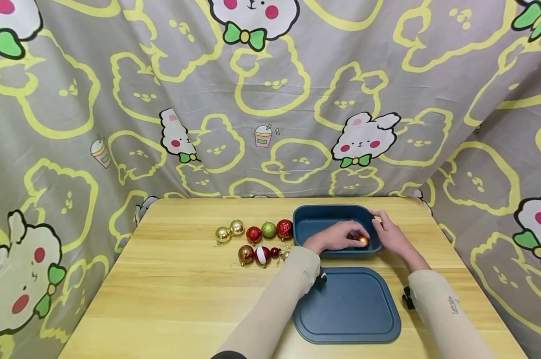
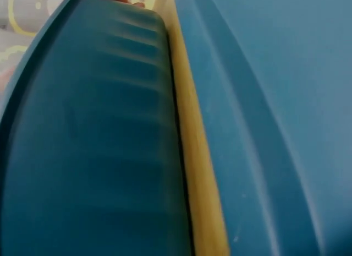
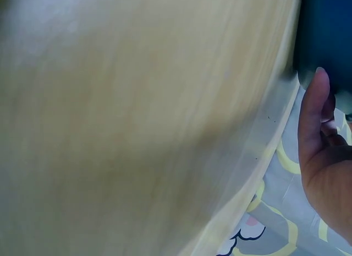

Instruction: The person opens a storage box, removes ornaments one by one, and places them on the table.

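Note:
A deep blue box (image 1: 306,253) stands toward the back right of the table. My left hand (image 1: 339,236) reaches over its front wall and holds a shiny copper bauble (image 1: 363,241) inside, near the right end. My right hand (image 1: 390,235) grips the box at its right end. In the right wrist view, the right thumb (image 3: 314,104) lies against the outer wall. The left wrist view shows the box's side (image 2: 110,135) close up, with little of the left hand visible.
A flat blue lid (image 1: 346,306) lies in front of the box, under the left forearm. Left of the box are several baubles, among them a glittery red one (image 1: 284,229), a green one (image 1: 268,230), a red-and-white one (image 1: 262,256) and gold ones (image 1: 223,234). A patterned curtain (image 1: 288,109) hangs behind.

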### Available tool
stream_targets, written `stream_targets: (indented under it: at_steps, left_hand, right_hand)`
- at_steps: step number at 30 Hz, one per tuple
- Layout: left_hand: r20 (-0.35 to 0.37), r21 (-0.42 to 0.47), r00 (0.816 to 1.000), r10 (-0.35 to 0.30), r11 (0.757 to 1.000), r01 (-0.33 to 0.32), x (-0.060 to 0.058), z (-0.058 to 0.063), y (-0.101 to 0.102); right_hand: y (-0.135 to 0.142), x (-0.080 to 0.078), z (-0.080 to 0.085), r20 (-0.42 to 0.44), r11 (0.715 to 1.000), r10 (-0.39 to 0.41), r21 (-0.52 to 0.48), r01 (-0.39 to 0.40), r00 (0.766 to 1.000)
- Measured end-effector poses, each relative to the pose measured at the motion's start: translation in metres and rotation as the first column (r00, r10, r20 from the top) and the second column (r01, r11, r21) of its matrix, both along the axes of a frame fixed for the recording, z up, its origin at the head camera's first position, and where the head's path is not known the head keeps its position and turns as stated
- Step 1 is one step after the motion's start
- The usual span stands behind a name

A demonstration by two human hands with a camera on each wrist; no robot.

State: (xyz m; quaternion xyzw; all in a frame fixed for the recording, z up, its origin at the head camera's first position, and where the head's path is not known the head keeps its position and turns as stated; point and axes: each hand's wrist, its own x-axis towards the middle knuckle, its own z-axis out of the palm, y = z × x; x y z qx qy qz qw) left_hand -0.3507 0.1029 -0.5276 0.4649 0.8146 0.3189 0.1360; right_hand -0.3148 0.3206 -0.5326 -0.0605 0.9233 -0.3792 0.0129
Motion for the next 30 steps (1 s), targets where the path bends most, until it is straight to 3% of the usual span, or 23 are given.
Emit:
stream_targets:
  at_steps: [7,13,18,30]
  left_hand:
    - [-0.019,0.029,0.997,0.073,0.997,-0.072,0.001,0.008,-0.017]
    - [0.0,0.071,0.996,0.094,0.993,-0.094,0.007,0.023,-0.041]
    - [0.002,0.098,0.99,0.138,0.986,-0.137,0.014,0.034,-0.069]
    - [0.037,0.153,0.973,0.226,0.961,-0.229,0.032,0.046,-0.147]
  right_hand:
    - [-0.002,0.0,-0.001,0.023,1.0,0.007,-0.03,-0.006,1.0]
    - [-0.004,0.002,0.002,0.011,0.999,0.004,-0.033,-0.003,1.0]
    - [-0.006,0.003,0.003,0.012,0.999,0.007,-0.053,-0.007,1.0]
    - [-0.004,0.004,0.003,-0.008,0.999,0.01,-0.037,-0.01,1.0]
